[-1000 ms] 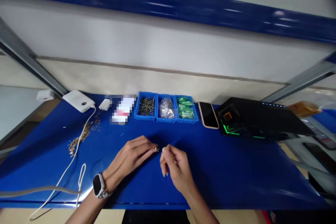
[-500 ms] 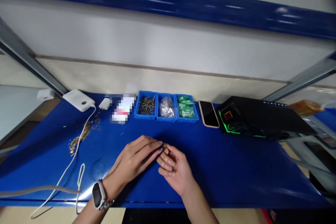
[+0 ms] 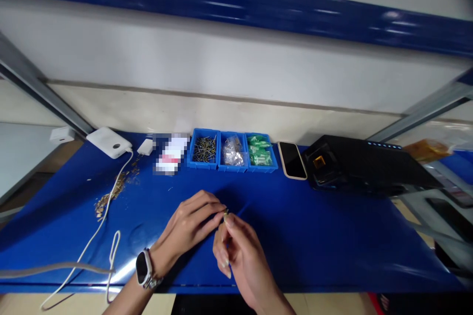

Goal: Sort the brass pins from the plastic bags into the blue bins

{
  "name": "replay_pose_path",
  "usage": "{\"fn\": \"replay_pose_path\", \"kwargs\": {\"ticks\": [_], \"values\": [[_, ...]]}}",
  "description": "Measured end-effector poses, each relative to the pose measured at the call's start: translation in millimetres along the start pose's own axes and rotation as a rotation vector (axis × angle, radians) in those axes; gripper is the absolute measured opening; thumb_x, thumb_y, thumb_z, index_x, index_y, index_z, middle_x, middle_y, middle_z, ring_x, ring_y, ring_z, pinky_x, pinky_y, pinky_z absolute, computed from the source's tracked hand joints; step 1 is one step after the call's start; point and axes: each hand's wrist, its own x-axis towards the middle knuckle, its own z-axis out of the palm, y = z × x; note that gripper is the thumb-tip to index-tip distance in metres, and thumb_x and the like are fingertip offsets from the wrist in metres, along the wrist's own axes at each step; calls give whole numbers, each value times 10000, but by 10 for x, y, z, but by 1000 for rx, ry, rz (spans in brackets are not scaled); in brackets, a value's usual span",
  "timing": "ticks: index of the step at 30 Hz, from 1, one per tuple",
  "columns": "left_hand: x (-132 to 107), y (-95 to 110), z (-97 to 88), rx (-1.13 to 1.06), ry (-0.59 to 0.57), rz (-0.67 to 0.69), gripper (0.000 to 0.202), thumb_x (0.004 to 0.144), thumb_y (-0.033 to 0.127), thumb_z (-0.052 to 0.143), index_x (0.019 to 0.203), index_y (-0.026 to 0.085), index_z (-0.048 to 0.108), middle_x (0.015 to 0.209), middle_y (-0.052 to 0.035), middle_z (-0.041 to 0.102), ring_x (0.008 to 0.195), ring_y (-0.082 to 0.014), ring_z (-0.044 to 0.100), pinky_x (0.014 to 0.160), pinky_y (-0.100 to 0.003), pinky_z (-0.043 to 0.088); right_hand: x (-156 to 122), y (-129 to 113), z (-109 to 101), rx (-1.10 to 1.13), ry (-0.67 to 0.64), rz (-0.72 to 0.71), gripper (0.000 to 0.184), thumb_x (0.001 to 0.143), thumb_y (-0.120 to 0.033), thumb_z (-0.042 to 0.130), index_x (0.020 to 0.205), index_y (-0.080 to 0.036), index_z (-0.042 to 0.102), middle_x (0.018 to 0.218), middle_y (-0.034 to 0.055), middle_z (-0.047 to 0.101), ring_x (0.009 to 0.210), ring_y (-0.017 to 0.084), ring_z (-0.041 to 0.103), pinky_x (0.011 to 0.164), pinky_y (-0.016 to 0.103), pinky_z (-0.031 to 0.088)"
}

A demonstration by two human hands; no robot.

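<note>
- Looking down at the bench, we see the left hand (image 3: 188, 224) at lower centre, a smartwatch (image 3: 142, 268) on its wrist and its fingertips closed together on a small brass-coloured part (image 3: 225, 213).
- That part sits near the centre of the frame, held above the bench between the two hands. It is too small for us to tell its exact kind.
- The right hand (image 3: 240, 253) lies just below and to the right, with its thumb and forefinger (image 3: 229, 221) pinched together right at the part. We cannot tell whether they grip it too.
- Along the far edge of the blue workbench top (image 3: 332, 236), three blue parts bins (image 3: 232, 170) stand side by side at upper centre, holding screws (image 3: 204, 149), a clear plastic bag (image 3: 232, 152) and green packets (image 3: 260, 151).
- Right of the bins lie a smartphone (image 3: 291, 160) and a black device with green lights (image 3: 351, 165).
- At left, we see a white power bank (image 3: 109, 142), a white charger (image 3: 146, 146) and a blurred white packet (image 3: 170, 155). A white cable (image 3: 96, 229) runs beside brass-coloured shavings (image 3: 113, 194).
</note>
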Motion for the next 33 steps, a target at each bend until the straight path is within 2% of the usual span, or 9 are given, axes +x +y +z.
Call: {"fn": "replay_pose_path", "kwargs": {"ticks": [6, 12, 16, 19, 21, 23, 25, 28, 33], "values": [[276, -76, -235, 59, 183, -62, 76, 931, 215, 625, 937, 164, 680, 870, -45, 690, 810, -150, 636, 732, -271, 515, 1, -41, -110, -106, 60, -77, 422, 940, -483, 574, 656, -188, 471, 507, -49, 443, 429, 74, 362, 417, 213, 255], [671, -436, -377, 260, 122, -380, 240, 932, 355, 610, 834, 172, 732, 726, -28, 717, 617, -154, 635, 577, -251, 438, -28, 22, -220, -275, 108, -61, 424, 926, -487, 592, 654, -202, 437, 533, -46, 454, 454, 86, 385, 451, 232, 296], [473, -554, -174, 228, 81, -363, 278, 942, 357, 594, 780, 170, 719, 628, -4, 685, 512, -138, 604, 490, -233, 394, -41, -60, -495, -580, 111, -75, 424, 947, -526, 523, 668, -214, 452, 542, -23, 494, 467, 118, 421, 467, 258, 338], [224, -546, 17, 189, 77, -293, 264, 954, 364, 578, 851, 173, 728, 725, -24, 713, 593, -141, 636, 549, -236, 443, 106, -336, -863, -925, 391, -258, 374, 920, -554, 530, 754, -220, 529, 588, -5, 533, 527, 163, 494, 509, 283, 382], [113, -542, 105, 158, 75, -229, 249, 955, 359, 580, 872, 174, 726, 760, -35, 718, 655, -145, 650, 604, -241, 474, 307, -580, -1119, -1117, 640, -421, 360, 886, -575, 546, 933, -219, 564, 720, 21, 604, 653, 199, 570, 611, 304, 430], [61, -557, 156, 137, 83, -177, 233, 954, 345, 585, 880, 172, 723, 760, -39, 717, 676, -145, 649, 642, -247, 490, 555, -803, -1319, -1190, 751, -448, 427, 851, -574, 571, 1057, -200, 565, 883, 74, 654, 746, 228, 597, 677, 334, 435], [47, -583, 179, 131, 98, -151, 219, 953, 330, 588, 888, 169, 721, 749, -39, 711, 669, -141, 643, 645, -246, 492, 794, -959, -1437, -1246, 769, -434, 396, 819, -556, 603, 1000, -204, 594, 881, 73, 665, 725, 226, 590, 672, 331, 412], [41, -615, 196, 137, 122, -151, 220, 956, 328, 585, 889, 169, 720, 721, -29, 690, 632, -128, 626, 596, -227, 473, 1036, -1051, -1497, -1304, 757, -416, 287, 820, -505, 582, 767, -224, 569, 684, 20, 617, 651, 216, 558, 632, 311, 371], [-6, -620, 241, 151, 145, -174, 250, 963, 352, 570, 881, 165, 713, 694, -21, 670, 581, -115, 595, 558, -214, 452, 1058, -1008, -1515, -1334, 754, -466, 207, 821, -367, 519, 665, -244, 459, 608, -16, 535, 602, 202, 503, 612, 303, 343]]}}
